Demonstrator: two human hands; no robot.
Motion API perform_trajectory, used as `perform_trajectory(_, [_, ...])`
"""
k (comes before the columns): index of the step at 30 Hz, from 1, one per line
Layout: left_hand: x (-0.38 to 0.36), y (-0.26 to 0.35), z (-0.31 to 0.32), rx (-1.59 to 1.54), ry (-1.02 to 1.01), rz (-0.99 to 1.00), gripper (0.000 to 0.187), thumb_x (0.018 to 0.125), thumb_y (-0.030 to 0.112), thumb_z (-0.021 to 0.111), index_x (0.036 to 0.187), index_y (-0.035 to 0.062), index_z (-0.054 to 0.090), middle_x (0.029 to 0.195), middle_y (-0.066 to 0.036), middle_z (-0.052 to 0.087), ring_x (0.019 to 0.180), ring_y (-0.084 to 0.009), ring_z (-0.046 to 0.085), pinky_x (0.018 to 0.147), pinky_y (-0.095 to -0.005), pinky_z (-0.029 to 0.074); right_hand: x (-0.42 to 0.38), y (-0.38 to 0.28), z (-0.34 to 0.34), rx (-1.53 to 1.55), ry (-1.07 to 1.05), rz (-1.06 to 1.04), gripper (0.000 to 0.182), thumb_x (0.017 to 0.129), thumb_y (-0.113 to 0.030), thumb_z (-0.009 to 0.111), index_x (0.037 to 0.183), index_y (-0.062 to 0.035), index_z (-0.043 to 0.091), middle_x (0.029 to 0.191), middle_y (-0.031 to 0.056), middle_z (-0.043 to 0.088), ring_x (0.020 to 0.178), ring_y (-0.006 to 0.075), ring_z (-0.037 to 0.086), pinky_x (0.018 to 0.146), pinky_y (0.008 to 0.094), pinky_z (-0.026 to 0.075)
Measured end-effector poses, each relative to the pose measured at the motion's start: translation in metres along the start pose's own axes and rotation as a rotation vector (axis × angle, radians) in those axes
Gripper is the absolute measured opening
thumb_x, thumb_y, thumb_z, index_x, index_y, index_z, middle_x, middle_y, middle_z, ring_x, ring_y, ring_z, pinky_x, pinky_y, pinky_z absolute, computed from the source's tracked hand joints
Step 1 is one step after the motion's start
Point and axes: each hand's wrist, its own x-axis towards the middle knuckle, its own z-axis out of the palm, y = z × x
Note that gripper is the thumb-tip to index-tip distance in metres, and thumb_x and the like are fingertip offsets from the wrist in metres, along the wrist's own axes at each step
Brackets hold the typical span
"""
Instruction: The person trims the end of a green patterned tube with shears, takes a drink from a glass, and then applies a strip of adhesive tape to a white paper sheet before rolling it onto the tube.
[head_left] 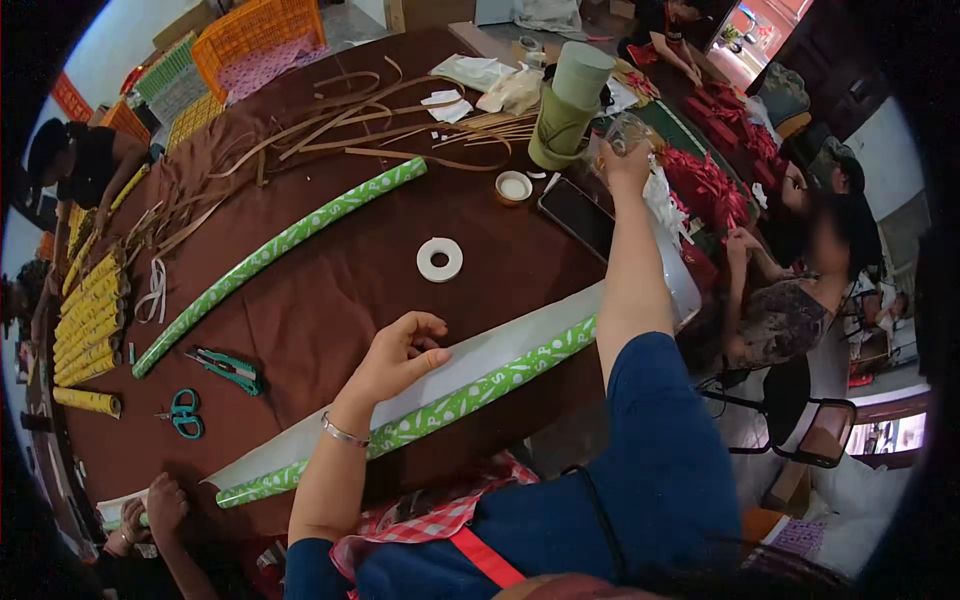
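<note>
My left hand (pixel 402 352) hovers over the white underside of a partly unrolled sheet of green printed wrapping paper (pixel 480 395), its fingers loosely curled and apart with nothing in them. At the far right of the table, my stretched-out right hand (pixel 627 165) has its fingers around a clear, glass-like container (pixel 630 132); its exact kind is hard to make out. Close to that hand are a green cylinder (pixel 565 110), a dark phone (pixel 577 217) and a small bowl with white contents (pixel 513 188). A white tape roll (pixel 440 260) lies mid-table.
A finished green paper roll (pixel 285 243) lies across the brown tabletop. Teal scissors (pixel 184 414), a utility knife (pixel 228 370), yellow rolls (pixel 90 330) and brown strips (pixel 300 130) are on the left and back. Other people work around the table; a co-worker's hands (pixel 160 505) are at lower left.
</note>
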Motion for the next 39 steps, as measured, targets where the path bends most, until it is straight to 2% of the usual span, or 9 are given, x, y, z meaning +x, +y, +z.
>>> perform_trajectory(6, [-0.001, 0.004, 0.003, 0.059, -0.004, 0.018, 0.043, 0.087, 0.027, 0.076, 0.117, 0.0026, 0.058, 0.111, -0.004, 0.060, 0.094, -0.0109, 0.058, 0.076, -0.0269, 0.051, -0.030, -0.020, -0.048, 0.048, -0.014, -0.257, 0.073, 0.074, -0.039, 0.081, 0.124, 0.0016, 0.047, 0.111, 0.0244, 0.065, 0.100, 0.0425, 0.064, 0.085, 0.0473, 0.051])
perform_trajectory(10, [-0.003, 0.004, 0.004, 0.107, 0.035, 0.022, 0.040, 0.086, 0.019, 0.077, 0.117, 0.0015, 0.059, 0.108, -0.005, 0.064, 0.093, -0.0112, 0.061, 0.076, -0.0256, 0.050, -0.069, -0.054, -0.104, 0.068, 0.021, -0.665, 0.071, 0.073, -0.035, 0.081, 0.124, 0.0018, 0.048, 0.109, 0.0210, 0.064, 0.096, 0.0379, 0.065, 0.081, 0.0445, 0.053])
perform_trajectory(14, [-0.005, 0.017, 0.005, 0.105, 0.060, -0.076, 0.039, 0.086, 0.018, 0.077, 0.116, 0.0006, 0.059, 0.106, -0.005, 0.064, 0.093, -0.0114, 0.060, 0.078, -0.0261, 0.050, -0.115, -0.074, -0.162, 0.117, 0.046, -0.719, 0.071, 0.071, -0.031, 0.083, 0.123, 0.0029, 0.050, 0.106, 0.0187, 0.063, 0.093, 0.0347, 0.066, 0.078, 0.0426, 0.055])
perform_trajectory(16, [-0.002, 0.004, 0.000, 0.179, 0.034, 0.087, 0.037, 0.087, 0.016, 0.076, 0.115, 0.0003, 0.059, 0.107, -0.004, 0.063, 0.094, -0.0113, 0.060, 0.078, -0.0260, 0.050, -0.140, -0.081, -0.187, 0.202, 0.080, -0.735, 0.067, 0.064, -0.020, 0.087, 0.117, 0.0020, 0.054, 0.103, 0.0163, 0.066, 0.090, 0.0313, 0.068, 0.080, 0.0390, 0.055])
perform_trajectory(19, [-0.002, 0.005, 0.003, 0.009, 0.064, -0.044, 0.033, 0.088, 0.010, 0.073, 0.116, 0.0010, 0.058, 0.110, -0.004, 0.062, 0.095, -0.0110, 0.059, 0.081, -0.0252, 0.050, -0.164, -0.101, -0.231, 0.117, 0.134, -0.995, 0.080, 0.064, -0.028, 0.089, 0.124, 0.0068, 0.048, 0.110, 0.0189, 0.062, 0.092, 0.0316, 0.067, 0.078, 0.0394, 0.056])
perform_trajectory(27, [0.006, -0.013, -0.004, -0.017, 0.066, 0.063, 0.030, 0.089, 0.007, 0.070, 0.115, 0.0005, 0.057, 0.110, -0.004, 0.061, 0.093, -0.0085, 0.057, 0.081, -0.0232, 0.047, -0.167, -0.152, -0.302, 0.423, 0.035, -1.138, 0.065, 0.073, -0.025, 0.085, 0.120, 0.0008, 0.048, 0.096, 0.0187, 0.068, 0.078, 0.0308, 0.069, 0.069, 0.0354, 0.058])
perform_trajectory(32, [0.006, -0.018, -0.007, -0.190, 0.083, 0.039, 0.026, 0.091, 0.003, 0.066, 0.116, 0.0012, 0.056, 0.108, -0.004, 0.061, 0.091, -0.0074, 0.058, 0.081, -0.0227, 0.049, -0.199, -0.190, -0.297, 0.687, 0.509, -0.938, 0.035, 0.072, -0.011, 0.077, 0.101, -0.0080, 0.058, 0.085, 0.0137, 0.071, 0.072, 0.0280, 0.069, 0.063, 0.0330, 0.058])
perform_trajectory(33, [0.007, -0.020, -0.008, -0.191, 0.082, 0.044, 0.026, 0.091, 0.003, 0.066, 0.116, 0.0012, 0.056, 0.108, -0.004, 0.061, 0.091, -0.0074, 0.058, 0.081, -0.0227, 0.049, -0.194, -0.174, -0.330, 0.498, 0.087, -1.088, 0.066, 0.078, -0.016, 0.077, 0.131, -0.0084, 0.037, 0.103, 0.0261, 0.063, 0.084, 0.0404, 0.067, 0.074, 0.0442, 0.059])
perform_trajectory(39, [0.009, -0.019, -0.008, -0.182, 0.095, 0.025, 0.025, 0.092, 0.004, 0.065, 0.115, 0.0012, 0.056, 0.107, -0.004, 0.062, 0.085, -0.0064, 0.060, 0.077, -0.0210, 0.049, -0.195, -0.186, -0.342, 0.421, 0.144, -1.172, 0.077, 0.069, -0.026, 0.084, 0.130, -0.0085, 0.038, 0.102, 0.0261, 0.063, 0.082, 0.0407, 0.067, 0.069, 0.0446, 0.060])
